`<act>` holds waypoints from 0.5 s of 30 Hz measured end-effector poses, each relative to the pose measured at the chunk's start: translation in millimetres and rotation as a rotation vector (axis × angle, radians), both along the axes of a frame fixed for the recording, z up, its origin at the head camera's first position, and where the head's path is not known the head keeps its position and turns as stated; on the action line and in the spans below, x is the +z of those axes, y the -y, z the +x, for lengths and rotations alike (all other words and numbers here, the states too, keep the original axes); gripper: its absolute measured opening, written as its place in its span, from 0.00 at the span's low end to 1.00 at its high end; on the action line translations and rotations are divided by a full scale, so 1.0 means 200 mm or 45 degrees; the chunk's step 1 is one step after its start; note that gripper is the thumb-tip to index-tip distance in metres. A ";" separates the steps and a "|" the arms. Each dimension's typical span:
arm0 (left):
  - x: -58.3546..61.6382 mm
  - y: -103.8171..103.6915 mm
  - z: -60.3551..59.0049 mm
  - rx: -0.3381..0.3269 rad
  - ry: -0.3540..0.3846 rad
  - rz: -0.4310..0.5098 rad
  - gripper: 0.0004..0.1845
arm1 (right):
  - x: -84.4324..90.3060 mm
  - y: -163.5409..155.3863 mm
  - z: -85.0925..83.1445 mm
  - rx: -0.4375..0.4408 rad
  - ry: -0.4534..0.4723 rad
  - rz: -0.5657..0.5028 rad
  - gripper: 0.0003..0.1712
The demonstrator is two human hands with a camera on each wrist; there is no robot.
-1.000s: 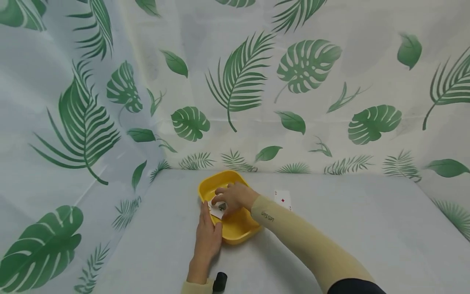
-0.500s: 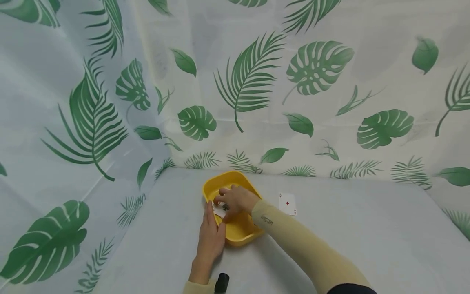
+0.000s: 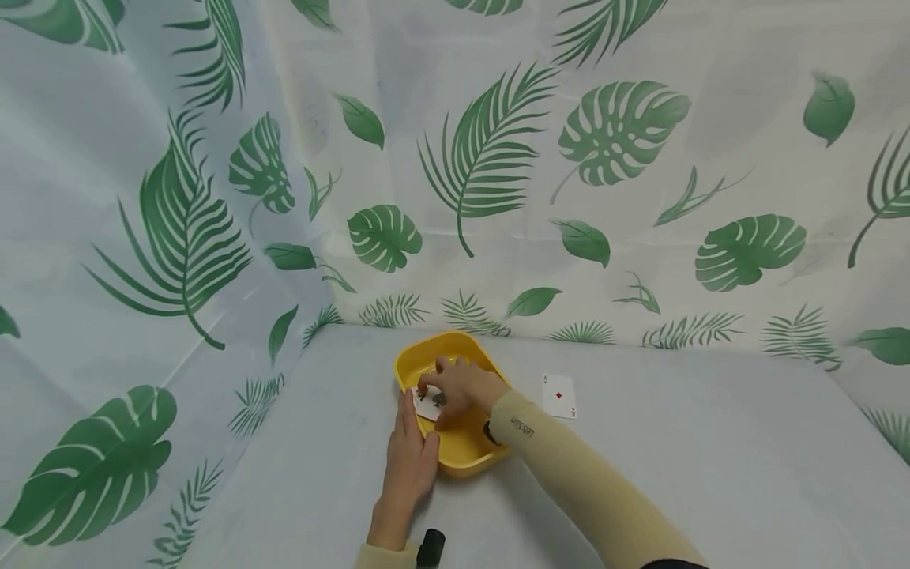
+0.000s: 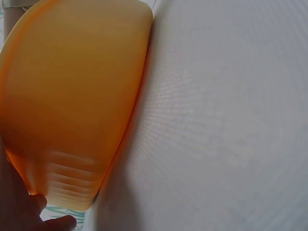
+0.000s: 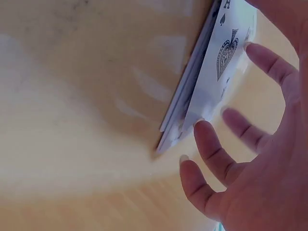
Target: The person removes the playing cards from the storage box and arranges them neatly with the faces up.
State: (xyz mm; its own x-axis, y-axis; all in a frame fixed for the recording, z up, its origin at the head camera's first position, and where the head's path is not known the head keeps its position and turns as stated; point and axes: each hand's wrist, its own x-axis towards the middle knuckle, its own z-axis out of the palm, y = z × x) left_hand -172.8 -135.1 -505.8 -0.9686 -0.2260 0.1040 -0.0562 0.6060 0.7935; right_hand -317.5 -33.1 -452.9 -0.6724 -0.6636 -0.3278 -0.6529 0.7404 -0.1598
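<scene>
Right hand [image 3: 460, 386] is inside the yellow tray [image 3: 469, 458], fingers spread and relaxed over the small stack of playing cards [image 5: 207, 82]; ace of spades on top, stack leaning against the tray's left inner wall, fingertips [image 5: 199, 126] touching the card edges but not clearly pinching yet. Left hand [image 3: 408, 458] lies flat and open against the tray's left outer wall, bracing it; a lone ace of diamonds [image 3: 558, 396] lies on the table right of the tray. Likely best: keep that brace firm, slide thumb under the stack's raised edge, pinch the whole stack squarely so none fan out.
</scene>
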 end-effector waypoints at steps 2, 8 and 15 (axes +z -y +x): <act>0.00 0.00 0.00 -0.001 0.004 0.000 0.41 | 0.00 0.00 0.00 -0.016 0.007 0.000 0.32; 0.00 0.00 0.00 -0.004 0.007 0.009 0.41 | 0.04 0.01 0.01 -0.034 -0.033 0.018 0.37; 0.00 0.00 0.00 -0.004 -0.001 0.008 0.40 | 0.09 0.00 0.02 0.013 -0.149 0.018 0.38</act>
State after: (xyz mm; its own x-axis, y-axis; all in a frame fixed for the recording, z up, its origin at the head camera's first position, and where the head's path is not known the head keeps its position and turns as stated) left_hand -171.9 -134.7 -505.6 -0.9692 -0.2236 0.1031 -0.0539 0.6011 0.7974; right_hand -314.3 -34.0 -434.9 -0.6997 -0.6665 -0.2572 -0.6741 0.7352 -0.0715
